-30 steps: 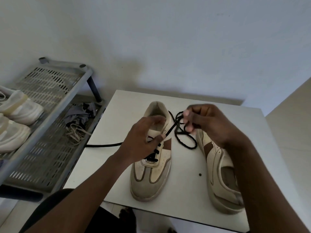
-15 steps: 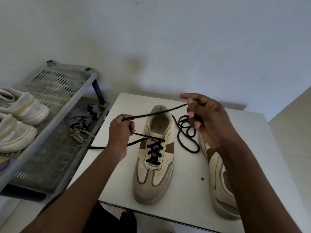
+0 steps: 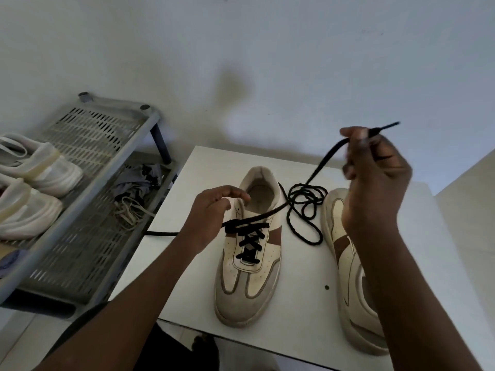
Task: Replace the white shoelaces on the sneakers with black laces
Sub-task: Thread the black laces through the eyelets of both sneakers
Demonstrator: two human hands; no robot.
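Head view: a white wall (image 3: 267, 62) with a matte, faintly mottled finish fills the upper frame. At 9 o'clock stands a grey shelf rack (image 3: 88, 210) of perforated plastic on dark tubular posts; its upper tier carries two pale slip-on shoes (image 3: 34, 188) of ribbed, translucent-looking material, and its lower tier holds a crumpled grey cloth (image 3: 136, 180) beside a loose tangle of off-white laces (image 3: 131, 210). At centre is a white table (image 3: 182, 269), flat and smooth with square edges. Two cream sneakers with grey suede-like toe panels and brown side patches lie on it. The left sneaker (image 3: 249, 279) sits at 6 o'clock, toe toward the camera, with a flat black lace (image 3: 250, 241) crossed through its lower eyelets. The right sneaker (image 3: 348, 277) lies at 4 o'clock, partly hidden by the forearm; I cannot tell whether it is laced. Between the two heels a second black lace (image 3: 305, 207), round and braided, lies in a loose coil.

The right hand (image 3: 375, 178), raised at 2 o'clock, is clamped on one end of the flat lace, which runs taut from the eyelets up to the fist, tip protruding. The left hand (image 3: 211, 218), at centre, rests against the sneaker's collar with fingers curled; whether it pinches the lace cannot be told. The hands are well apart.
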